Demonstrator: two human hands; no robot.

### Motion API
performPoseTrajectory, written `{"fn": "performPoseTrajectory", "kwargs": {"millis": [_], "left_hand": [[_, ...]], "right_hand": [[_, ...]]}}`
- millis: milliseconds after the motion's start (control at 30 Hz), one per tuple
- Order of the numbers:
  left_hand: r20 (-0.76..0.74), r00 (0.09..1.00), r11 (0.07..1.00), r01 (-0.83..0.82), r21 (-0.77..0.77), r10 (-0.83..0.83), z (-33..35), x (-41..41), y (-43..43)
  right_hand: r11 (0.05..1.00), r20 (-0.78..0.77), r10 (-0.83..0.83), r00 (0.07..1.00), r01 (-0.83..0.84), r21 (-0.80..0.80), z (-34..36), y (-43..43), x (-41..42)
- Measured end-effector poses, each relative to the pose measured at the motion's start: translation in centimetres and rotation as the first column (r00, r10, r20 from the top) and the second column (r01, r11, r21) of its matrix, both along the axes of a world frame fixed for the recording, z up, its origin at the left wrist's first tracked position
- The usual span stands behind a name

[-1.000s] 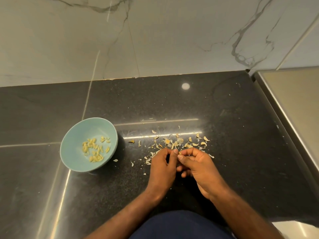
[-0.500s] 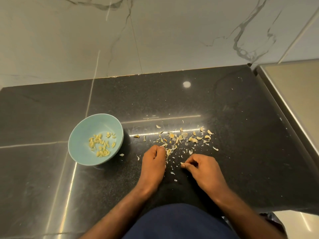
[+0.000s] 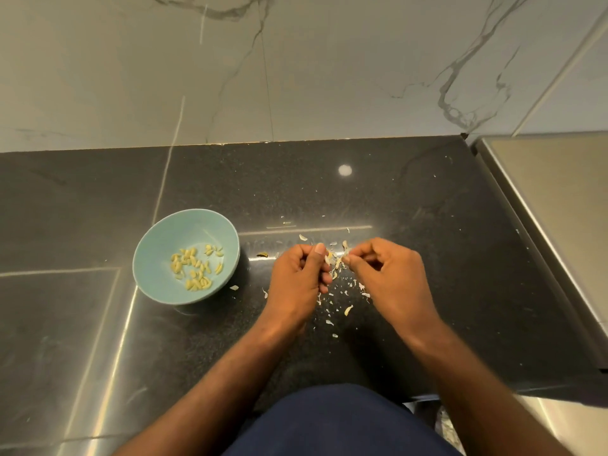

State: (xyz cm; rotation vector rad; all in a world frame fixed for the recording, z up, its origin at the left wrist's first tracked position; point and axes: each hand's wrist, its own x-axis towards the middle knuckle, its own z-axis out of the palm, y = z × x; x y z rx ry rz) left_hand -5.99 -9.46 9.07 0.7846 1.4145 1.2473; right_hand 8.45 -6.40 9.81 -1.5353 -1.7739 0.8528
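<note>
Seed (image 3: 344, 258): a small pale piece pinched at the fingertips of the right hand (image 3: 391, 278), just above the counter (image 3: 427, 225), in the narrow gap before the left hand (image 3: 297, 278).
Right hand: thumb and forefinger are closed on the piece, and the other fingers are curled under the palm.
Left hand: its fingers are folded into the palm and the thumb points up toward the right fingertips. Whether it holds anything cannot be told.
Bearing: the piece sits just right of the left thumb. The right hand has it; the left is close by, apparently not touching.
Long axis: too small to read.
Drop-off: the teal bowl (image 3: 148, 258) stands well to the left of the left hand with pale kernels (image 3: 195, 268) in its bottom, so the left hand is likely the nearer one for a handover.
Litter: shell scraps (image 3: 348, 310) lie scattered between and beyond both hands.
Hidden: the left palm, both hands' tucked fingers, and any scraps under the hands.
</note>
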Motion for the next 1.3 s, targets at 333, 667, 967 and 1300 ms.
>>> {"fn": "performPoseTrajectory", "kwargs": {"millis": [333,667,967,1300], "left_hand": [[-0.111,0.975,0.977,-0.181,0.109,0.193,1.8,-0.5,-0.6],[-0.238,0.951,0.98,-0.188,0.071,0.199,0.8,-0.5,-1.1],[-0.289,0.952,0.982,-0.052,0.183,0.105,1.1,0.5,-1.4],[-0.325,0.946,0.983,0.063,0.17,-0.004,1.9,0.1,-1.4]], "right_hand": [[0.992,-0.144,0.052,0.988,-0.034,0.124,2.2,-0.7,-2.3],[0.989,-0.151,0.068,0.986,-0.086,-0.116,0.8,-0.4,-1.3],[0.93,-0.47,0.03,0.882,-0.197,-0.311,0.9,-0.9,-1.5],[0.98,-0.366,0.058,0.929,-0.123,-0.155,2.4,-0.8,-0.8]]}}
